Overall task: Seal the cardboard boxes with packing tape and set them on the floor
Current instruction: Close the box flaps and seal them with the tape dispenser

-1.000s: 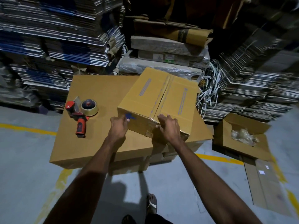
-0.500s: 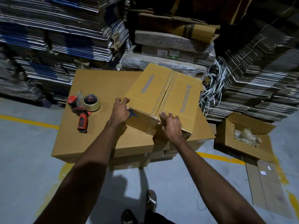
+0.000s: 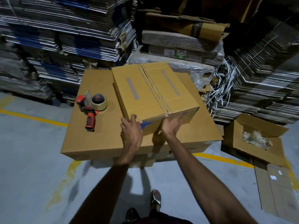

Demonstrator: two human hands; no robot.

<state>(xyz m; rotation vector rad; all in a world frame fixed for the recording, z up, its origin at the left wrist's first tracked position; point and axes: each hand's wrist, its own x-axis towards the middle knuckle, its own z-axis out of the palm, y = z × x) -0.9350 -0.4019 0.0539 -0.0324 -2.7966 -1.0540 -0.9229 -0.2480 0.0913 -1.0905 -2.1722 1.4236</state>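
Note:
A brown cardboard box (image 3: 150, 89) with blue printed lines and a taped centre seam sits tilted on a wide flat cardboard surface (image 3: 103, 139). My left hand (image 3: 131, 131) grips its near left corner, fingers curled over the top edge. My right hand (image 3: 171, 125) holds the near side under the seam, fingers tucked beneath the box. A red-handled tape dispenser (image 3: 90, 109) with a roll of tan tape lies on the surface to the left of the box.
Tall stacks of flattened cartons (image 3: 61, 39) stand behind and to the right. An open box (image 3: 252, 141) holding crumpled plastic sits on the floor at right, beside a flat cardboard sheet (image 3: 278, 188). Loose white strapping (image 3: 221, 88) hangs at right. Grey floor with yellow lines lies around my sandalled feet (image 3: 156, 199).
The box has turned clockwise and its near edge has lifted. My left hand moved to the near left corner, my right hand slid under the near side.

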